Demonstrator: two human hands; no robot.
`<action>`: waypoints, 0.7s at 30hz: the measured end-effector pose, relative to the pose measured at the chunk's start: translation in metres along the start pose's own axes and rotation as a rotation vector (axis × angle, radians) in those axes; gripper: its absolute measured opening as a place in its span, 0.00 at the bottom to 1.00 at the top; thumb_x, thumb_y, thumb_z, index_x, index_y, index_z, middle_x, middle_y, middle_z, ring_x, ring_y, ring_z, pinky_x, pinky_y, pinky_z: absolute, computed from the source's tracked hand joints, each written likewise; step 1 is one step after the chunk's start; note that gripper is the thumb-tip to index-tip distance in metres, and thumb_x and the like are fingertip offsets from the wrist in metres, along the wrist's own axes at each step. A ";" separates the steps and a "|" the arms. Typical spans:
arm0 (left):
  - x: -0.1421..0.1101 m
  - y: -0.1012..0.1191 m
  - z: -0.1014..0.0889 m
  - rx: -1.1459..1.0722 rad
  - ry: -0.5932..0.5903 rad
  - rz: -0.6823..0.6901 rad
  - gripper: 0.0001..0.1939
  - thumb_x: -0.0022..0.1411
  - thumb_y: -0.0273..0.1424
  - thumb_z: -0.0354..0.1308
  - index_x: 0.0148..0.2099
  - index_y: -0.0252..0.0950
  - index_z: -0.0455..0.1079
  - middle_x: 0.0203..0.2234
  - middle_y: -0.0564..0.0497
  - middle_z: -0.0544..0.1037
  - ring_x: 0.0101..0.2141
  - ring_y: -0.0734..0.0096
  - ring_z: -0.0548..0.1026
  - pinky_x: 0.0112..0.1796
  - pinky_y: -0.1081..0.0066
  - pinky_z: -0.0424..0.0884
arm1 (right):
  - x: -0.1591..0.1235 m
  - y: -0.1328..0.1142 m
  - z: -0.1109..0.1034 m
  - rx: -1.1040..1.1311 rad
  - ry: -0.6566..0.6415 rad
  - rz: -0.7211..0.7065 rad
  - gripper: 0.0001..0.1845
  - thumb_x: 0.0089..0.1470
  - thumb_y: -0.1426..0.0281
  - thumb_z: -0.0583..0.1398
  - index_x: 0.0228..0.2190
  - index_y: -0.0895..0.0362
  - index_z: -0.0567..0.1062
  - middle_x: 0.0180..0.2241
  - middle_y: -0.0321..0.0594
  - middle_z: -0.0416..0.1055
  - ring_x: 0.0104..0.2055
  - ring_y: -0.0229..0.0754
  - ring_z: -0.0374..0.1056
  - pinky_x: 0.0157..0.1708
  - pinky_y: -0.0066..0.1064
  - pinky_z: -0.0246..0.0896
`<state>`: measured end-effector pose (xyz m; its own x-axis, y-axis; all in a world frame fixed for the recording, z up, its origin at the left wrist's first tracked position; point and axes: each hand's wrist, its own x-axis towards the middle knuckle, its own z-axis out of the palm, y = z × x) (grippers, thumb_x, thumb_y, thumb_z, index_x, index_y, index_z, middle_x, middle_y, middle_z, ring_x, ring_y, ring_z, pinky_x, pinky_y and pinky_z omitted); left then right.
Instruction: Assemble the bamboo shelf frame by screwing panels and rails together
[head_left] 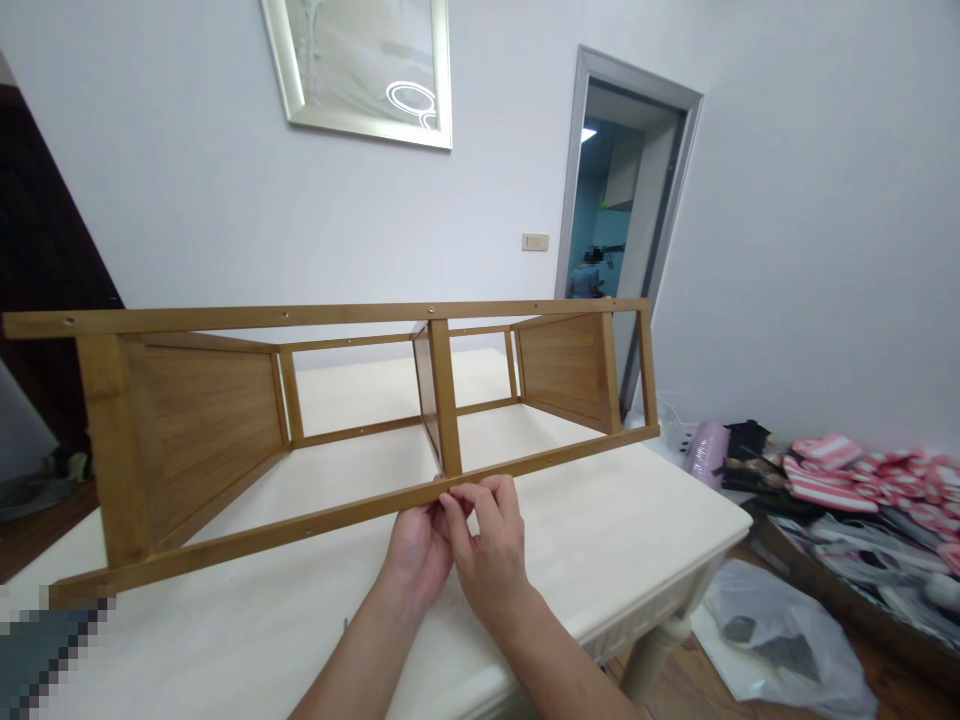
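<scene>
A brown wooden shelf frame (pixel 375 500) lies on its side on the white table (pixel 615 530), with several panels set between its long rails. The middle shelf (pixel 448 400) meets the near lower rail just above my hands. My left hand (pixel 421 560) is closed at that rail, its fingertips partly hidden. Right beside it, my right hand (pixel 491 535) has its fingers bent and pinched together against the rail by the joint. Whatever small thing may be between my fingers is hidden. A small dark piece (pixel 345 625) shows by my left forearm.
A doorway (pixel 630 200) opens at the back right, with a person (pixel 585 280) beyond it. Striped cloth (pixel 840 475) and other belongings are piled at the right, near a plastic bag (pixel 787 640) on the floor. A framed picture (pixel 367 70) hangs on the wall.
</scene>
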<state>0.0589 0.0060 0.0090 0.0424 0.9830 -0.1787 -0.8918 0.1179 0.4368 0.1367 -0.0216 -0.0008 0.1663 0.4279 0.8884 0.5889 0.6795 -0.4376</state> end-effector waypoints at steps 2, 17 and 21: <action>0.000 0.000 0.000 0.002 0.005 -0.005 0.16 0.60 0.17 0.52 0.46 0.29 0.76 0.29 0.47 0.82 0.24 0.73 0.77 0.32 0.74 0.77 | 0.000 0.000 0.000 -0.024 -0.013 0.008 0.03 0.60 0.73 0.59 0.36 0.56 0.73 0.33 0.38 0.62 0.32 0.37 0.63 0.31 0.31 0.66; -0.001 0.000 -0.001 0.013 -0.025 -0.022 0.15 0.59 0.19 0.55 0.47 0.30 0.76 0.31 0.47 0.82 0.27 0.71 0.79 0.39 0.69 0.78 | -0.001 -0.002 -0.003 -0.002 0.002 -0.050 0.11 0.58 0.77 0.58 0.41 0.55 0.76 0.34 0.40 0.62 0.33 0.38 0.64 0.31 0.31 0.67; -0.001 0.001 0.001 0.010 0.001 -0.006 0.16 0.59 0.17 0.53 0.47 0.29 0.76 0.29 0.47 0.82 0.25 0.72 0.78 0.34 0.73 0.78 | -0.001 0.000 0.000 0.011 -0.015 0.005 0.07 0.59 0.76 0.59 0.39 0.56 0.74 0.33 0.39 0.62 0.33 0.38 0.64 0.33 0.31 0.67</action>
<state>0.0589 0.0048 0.0106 0.0473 0.9820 -0.1826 -0.8870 0.1254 0.4444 0.1367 -0.0225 -0.0017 0.1571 0.4399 0.8842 0.5796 0.6838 -0.4432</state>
